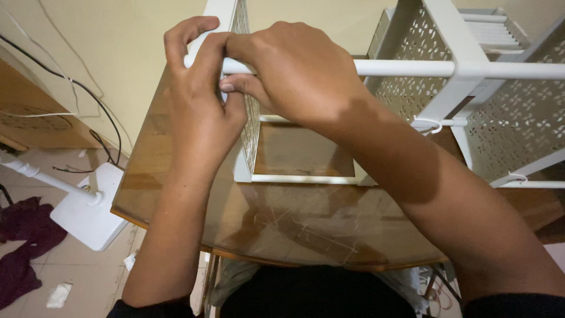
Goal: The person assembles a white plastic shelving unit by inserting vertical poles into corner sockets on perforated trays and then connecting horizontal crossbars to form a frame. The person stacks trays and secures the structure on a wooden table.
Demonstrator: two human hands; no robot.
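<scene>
No packages, labels, signs or screens anywhere in view.

Clutter beside a glass-topped bench

A white stand base sits on the tiled floor near dark purple cloth; black and white cables trail down the cream wall.
</scene>
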